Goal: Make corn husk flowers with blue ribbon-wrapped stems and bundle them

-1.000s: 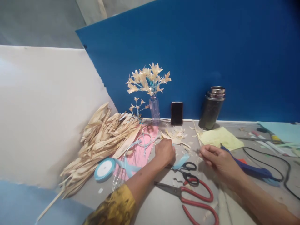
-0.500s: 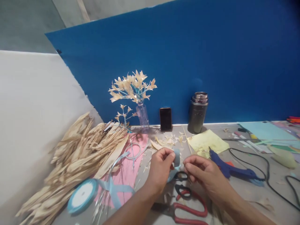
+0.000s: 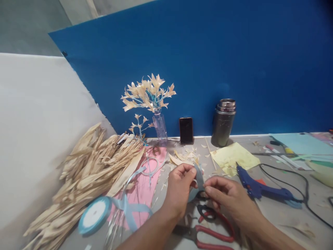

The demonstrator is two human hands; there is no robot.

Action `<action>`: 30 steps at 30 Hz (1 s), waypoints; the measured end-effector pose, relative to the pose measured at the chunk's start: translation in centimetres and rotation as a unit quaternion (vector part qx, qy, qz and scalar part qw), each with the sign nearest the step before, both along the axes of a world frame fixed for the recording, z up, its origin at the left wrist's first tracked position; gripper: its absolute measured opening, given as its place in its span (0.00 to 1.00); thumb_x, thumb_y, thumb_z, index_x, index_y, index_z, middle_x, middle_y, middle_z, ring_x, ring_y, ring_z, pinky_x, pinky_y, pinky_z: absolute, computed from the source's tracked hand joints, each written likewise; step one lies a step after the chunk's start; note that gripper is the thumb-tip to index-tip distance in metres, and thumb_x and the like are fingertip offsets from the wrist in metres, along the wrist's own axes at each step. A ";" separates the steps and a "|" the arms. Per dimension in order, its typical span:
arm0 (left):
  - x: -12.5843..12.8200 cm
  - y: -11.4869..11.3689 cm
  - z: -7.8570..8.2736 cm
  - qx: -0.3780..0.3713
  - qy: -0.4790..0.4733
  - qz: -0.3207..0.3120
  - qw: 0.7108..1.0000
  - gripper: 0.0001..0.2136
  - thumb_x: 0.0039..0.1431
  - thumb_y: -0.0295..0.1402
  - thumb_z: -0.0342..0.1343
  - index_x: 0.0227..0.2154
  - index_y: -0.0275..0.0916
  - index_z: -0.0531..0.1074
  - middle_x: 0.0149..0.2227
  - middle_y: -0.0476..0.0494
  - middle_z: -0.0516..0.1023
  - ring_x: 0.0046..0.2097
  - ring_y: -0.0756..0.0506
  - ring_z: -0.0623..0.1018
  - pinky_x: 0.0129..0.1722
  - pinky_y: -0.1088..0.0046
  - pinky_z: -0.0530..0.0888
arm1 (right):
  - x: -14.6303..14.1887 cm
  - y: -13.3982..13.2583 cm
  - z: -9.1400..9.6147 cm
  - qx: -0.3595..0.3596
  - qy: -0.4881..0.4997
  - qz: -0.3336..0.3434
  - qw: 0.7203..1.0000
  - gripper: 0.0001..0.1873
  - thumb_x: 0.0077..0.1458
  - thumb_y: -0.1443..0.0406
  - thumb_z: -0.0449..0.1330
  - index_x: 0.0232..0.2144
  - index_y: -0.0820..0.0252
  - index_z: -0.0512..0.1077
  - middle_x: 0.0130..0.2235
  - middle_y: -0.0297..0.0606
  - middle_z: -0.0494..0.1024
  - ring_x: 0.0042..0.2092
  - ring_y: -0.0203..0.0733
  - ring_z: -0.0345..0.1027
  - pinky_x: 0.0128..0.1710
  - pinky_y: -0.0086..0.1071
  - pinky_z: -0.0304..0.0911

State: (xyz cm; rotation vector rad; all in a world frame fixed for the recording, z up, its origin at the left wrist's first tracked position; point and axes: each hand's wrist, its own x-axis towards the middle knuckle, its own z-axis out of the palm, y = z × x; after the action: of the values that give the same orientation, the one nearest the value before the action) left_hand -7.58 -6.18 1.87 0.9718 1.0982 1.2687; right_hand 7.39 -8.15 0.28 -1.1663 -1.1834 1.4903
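Note:
Between my two hands a short length of light blue ribbon runs at a slant. My left hand is closed, pinching its upper end between thumb and finger. At the lower end, my right hand has thumb and fingertips pressed together on the ribbon's edge. Just below the fingers lie scissors with black handles, partly covered by my right hand. Larger red-handled scissors rest nearer to me, between my forearms. More ribbon comes off a blue spool at the left.
Dried corn husks are heaped at the left beside pink paper with wires. Husk flowers stand in a clear vase. Behind are a phone and a flask. A blue glue gun lies right, near yellow paper.
The ribbon piece has swung to a slant, and its lower end now meets my right fingertips. My hands have come slightly closer together. The view has shifted a little.

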 end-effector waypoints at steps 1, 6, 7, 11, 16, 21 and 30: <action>0.0 0.0 -0.1 0.003 0.000 -0.001 1.000 0.08 0.51 0.36 0.61 0.27 0.37 0.71 0.25 0.48 0.72 0.27 0.51 0.70 0.29 0.74 0.69 | 0.0 0.0 0.1 -0.001 -0.001 -0.002 1.000 0.15 0.44 0.55 0.69 0.26 0.60 0.75 0.21 0.29 0.72 0.20 0.31 0.62 0.20 0.26 0.59; 0.0 -0.2 -0.1 0.017 -0.006 -0.003 1.000 0.08 0.52 0.36 0.61 0.28 0.36 0.72 0.24 0.49 0.72 0.26 0.51 0.69 0.30 0.74 0.68 | -0.1 0.0 0.4 -0.006 -0.006 -0.009 1.000 0.15 0.43 0.55 0.69 0.26 0.61 0.74 0.21 0.28 0.72 0.19 0.31 0.61 0.20 0.26 0.59; 0.0 -0.2 -0.1 0.019 -0.009 -0.003 1.000 0.08 0.52 0.36 0.61 0.28 0.36 0.72 0.24 0.49 0.72 0.26 0.51 0.70 0.30 0.74 0.68 | -0.1 0.0 0.4 -0.007 -0.006 -0.008 1.000 0.15 0.43 0.55 0.68 0.26 0.61 0.74 0.21 0.28 0.71 0.19 0.31 0.61 0.20 0.26 0.59; 0.1 -0.3 0.0 0.014 -0.046 -0.013 0.999 0.08 0.52 0.36 0.62 0.30 0.35 0.73 0.26 0.47 0.75 0.27 0.51 0.71 0.31 0.74 0.69 | 0.0 0.0 0.0 0.002 -0.009 0.002 1.000 0.13 0.46 0.57 0.67 0.26 0.61 0.74 0.19 0.27 0.70 0.20 0.31 0.60 0.20 0.25 0.58; 0.2 -0.3 -0.1 0.013 -0.108 -0.029 0.994 0.08 0.55 0.36 0.61 0.31 0.35 0.74 0.27 0.46 0.77 0.27 0.51 0.72 0.31 0.74 0.69 | 0.2 0.1 -0.8 0.005 0.001 0.009 1.000 0.13 0.47 0.56 0.67 0.28 0.61 0.74 0.21 0.28 0.72 0.20 0.31 0.60 0.20 0.25 0.57; 0.2 -0.3 0.0 -0.023 -0.116 -0.022 0.993 0.09 0.49 0.33 0.66 0.32 0.34 0.75 0.28 0.43 0.79 0.28 0.50 0.74 0.31 0.75 0.70 | 0.3 0.1 -0.9 0.000 -0.001 0.019 1.000 0.13 0.48 0.56 0.67 0.28 0.60 0.73 0.21 0.27 0.71 0.20 0.30 0.60 0.20 0.25 0.58; 0.0 -0.2 0.1 -0.054 -0.168 -0.042 0.983 0.13 0.40 0.32 0.72 0.27 0.35 0.75 0.27 0.49 0.75 0.28 0.51 0.73 0.29 0.76 0.69 | 0.1 -0.1 0.1 -0.004 -0.010 0.031 0.999 0.14 0.48 0.56 0.65 0.27 0.60 0.71 0.22 0.27 0.70 0.20 0.30 0.61 0.20 0.24 0.57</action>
State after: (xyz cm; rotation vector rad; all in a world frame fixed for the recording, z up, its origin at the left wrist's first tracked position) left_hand -7.60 -6.35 1.95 0.6838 0.8435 1.2367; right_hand 7.53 -8.23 0.35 -1.1623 -1.2386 1.5348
